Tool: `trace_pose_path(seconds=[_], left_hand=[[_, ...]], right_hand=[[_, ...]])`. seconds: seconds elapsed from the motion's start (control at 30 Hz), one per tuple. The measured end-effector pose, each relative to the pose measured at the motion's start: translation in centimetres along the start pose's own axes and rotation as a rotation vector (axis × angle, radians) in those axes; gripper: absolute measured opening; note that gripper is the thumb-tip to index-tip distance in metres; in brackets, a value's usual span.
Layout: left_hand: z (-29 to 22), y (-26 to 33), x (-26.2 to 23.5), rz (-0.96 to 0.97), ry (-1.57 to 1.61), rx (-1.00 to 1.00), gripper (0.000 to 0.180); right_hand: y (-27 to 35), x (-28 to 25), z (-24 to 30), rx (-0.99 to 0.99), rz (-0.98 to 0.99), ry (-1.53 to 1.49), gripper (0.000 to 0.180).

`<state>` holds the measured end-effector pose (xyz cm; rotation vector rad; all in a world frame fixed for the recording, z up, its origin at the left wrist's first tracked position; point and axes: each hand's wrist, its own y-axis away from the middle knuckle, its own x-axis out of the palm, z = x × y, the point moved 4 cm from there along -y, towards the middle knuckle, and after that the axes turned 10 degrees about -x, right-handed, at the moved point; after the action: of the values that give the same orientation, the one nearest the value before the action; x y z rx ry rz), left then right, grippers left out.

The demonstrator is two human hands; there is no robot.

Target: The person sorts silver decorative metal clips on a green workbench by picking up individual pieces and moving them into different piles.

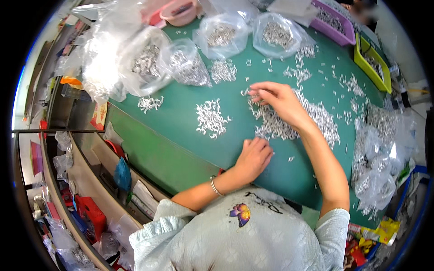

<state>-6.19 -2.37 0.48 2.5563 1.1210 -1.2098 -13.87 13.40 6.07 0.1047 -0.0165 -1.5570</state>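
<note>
A wide heap of small silvery metal pieces (318, 119) lies on the green tabletop, under and around my right forearm. My right hand (281, 101) is over the heap's far left edge, thumb and fingers drawn together; whatever sits between the fingertips is too small to make out. By the near left edge of the heap, my left hand (254, 157) rests with its fingers curled in, hiding anything inside. Left of the heap is a smaller pile of curved metal pieces (211, 118), apart from both hands.
Clear plastic bags (149, 77) of metal parts line the far side, beside a pink bowl (180, 19). A purple basket (346, 37) and a yellow-green basket (383, 83) stand far right. More filled bags (375, 180) lie at right. Cluttered shelves (95, 180) flank the table's left edge.
</note>
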Motion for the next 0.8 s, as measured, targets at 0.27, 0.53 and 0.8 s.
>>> trace_pose_path(seconds=[0.27,0.53,0.8], left_hand=[[-0.4,0.3,0.0,0.124,0.084,0.034,0.026],[-0.9,-1.4,0.8,0.157,-0.166,0.037,0.041],[-2.2,-0.7,1.7,0.170,-0.114,0.048,0.047]], right_hand=[[15.3,1.6,-4.3,-0.164,-0.026,1.142,0.051],[18.6,3.0,-4.8,-0.040,-0.141,1.087,0.062],[19.0,3.9,-6.3,-0.033,-0.248,1.129,0.069]])
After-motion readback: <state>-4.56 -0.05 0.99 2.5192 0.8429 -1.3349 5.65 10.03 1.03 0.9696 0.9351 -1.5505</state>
